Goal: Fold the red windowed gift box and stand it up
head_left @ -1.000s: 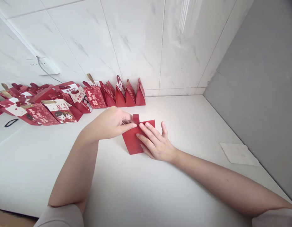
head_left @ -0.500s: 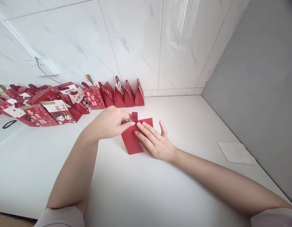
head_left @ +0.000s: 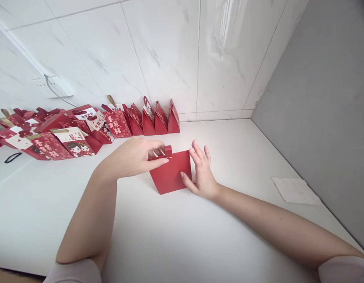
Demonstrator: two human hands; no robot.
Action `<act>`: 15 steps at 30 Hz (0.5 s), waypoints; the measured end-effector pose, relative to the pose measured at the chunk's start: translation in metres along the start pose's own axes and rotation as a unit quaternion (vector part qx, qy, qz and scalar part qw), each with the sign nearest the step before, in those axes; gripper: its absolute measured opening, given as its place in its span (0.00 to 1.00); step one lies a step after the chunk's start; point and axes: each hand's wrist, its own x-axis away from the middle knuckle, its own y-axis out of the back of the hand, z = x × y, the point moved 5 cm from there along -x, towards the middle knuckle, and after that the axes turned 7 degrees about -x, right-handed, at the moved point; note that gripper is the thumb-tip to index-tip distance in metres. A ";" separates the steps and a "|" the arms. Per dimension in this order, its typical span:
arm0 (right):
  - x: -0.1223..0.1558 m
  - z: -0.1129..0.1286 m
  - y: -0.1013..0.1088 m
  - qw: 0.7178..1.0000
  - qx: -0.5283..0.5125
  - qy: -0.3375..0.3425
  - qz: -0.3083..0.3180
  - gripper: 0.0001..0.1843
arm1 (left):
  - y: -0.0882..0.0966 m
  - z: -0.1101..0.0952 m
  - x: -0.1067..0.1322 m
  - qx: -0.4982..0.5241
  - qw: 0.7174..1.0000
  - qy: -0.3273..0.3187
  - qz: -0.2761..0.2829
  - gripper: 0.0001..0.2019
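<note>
white marbled tile wall (head_left: 164, 59) | socket plate (head_left: 60, 86) with grey cable (head_left: 52, 92) | black loop (head_left: 7, 160) lying far left | flat white sheet (head_left: 296, 191) on worktop (head_left: 231, 157) right, beside grey panel (head_left: 314, 98)

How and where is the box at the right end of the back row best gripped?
Probably at the narrow top of that box, pinched from above across its sloping sides: it stands upright and tapers upward. Coming from the right looks easier, as a neighbouring box stands close on its left.
</note>
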 end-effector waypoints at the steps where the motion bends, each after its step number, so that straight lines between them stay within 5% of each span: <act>1: -0.001 -0.003 -0.001 0.999 -0.026 -0.026 0.018 0.44 | 0.000 0.000 -0.001 -0.005 1.000 0.005 -0.004 0.11; 7: -0.004 -0.015 -0.011 0.960 -0.214 -0.130 0.122 0.32 | -0.001 0.002 -0.003 -0.053 0.997 0.051 -0.011 0.15; 15: -0.005 -0.015 -0.011 0.953 -0.227 -0.147 0.134 0.28 | -0.001 0.002 -0.006 -0.068 0.995 0.072 -0.014 0.18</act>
